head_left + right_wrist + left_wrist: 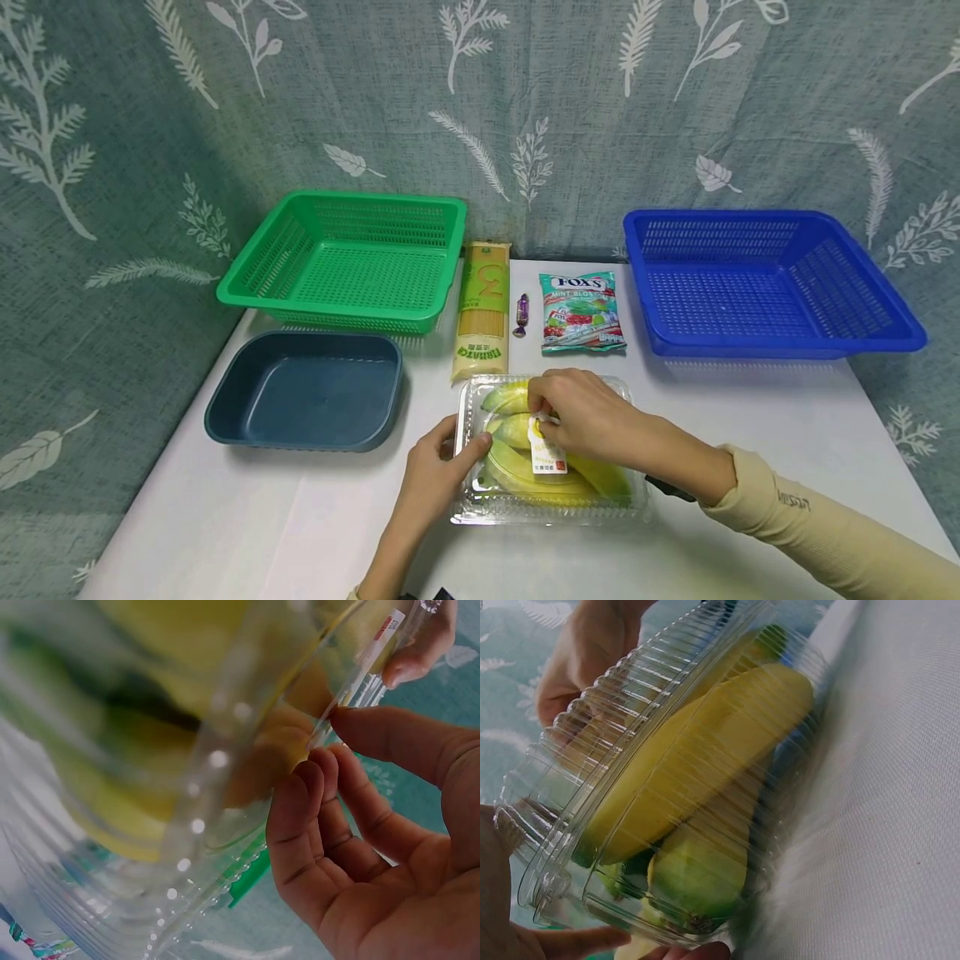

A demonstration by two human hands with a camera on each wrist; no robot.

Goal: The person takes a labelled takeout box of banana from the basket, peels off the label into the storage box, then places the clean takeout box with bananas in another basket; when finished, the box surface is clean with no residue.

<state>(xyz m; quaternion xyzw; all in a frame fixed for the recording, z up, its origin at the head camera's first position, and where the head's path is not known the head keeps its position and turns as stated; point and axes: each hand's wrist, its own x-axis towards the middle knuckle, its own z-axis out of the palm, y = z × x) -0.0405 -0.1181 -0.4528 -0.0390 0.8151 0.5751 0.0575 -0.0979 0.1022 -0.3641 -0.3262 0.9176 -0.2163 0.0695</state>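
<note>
Bananas (pixel 517 475) lie inside the clear box (pixel 540 511) whose left edge my left hand (pixel 441 465) grips; my right hand (pixel 583 417) pinches its label (pixel 550 458).

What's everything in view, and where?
Left basket: one, green, back
Right basket: one, blue, back
Tub: one, teal, left
Pasta pack: one, yellow and green, between baskets
Candy: one, purple, beside pasta pack
Fox's bag: one, mint, beside right basket
Box: one, clear, front centre
Fruit: several, yellow and green, in box
Label: one, white, on box
Table: one, white, beneath
Cloth: count unclear, greyish green, behind
Sleeves: two, beige, front
Wrist devices: two, black, front
Left hand: one, bare, gripping box
Right hand: one, bare, at label
</note>
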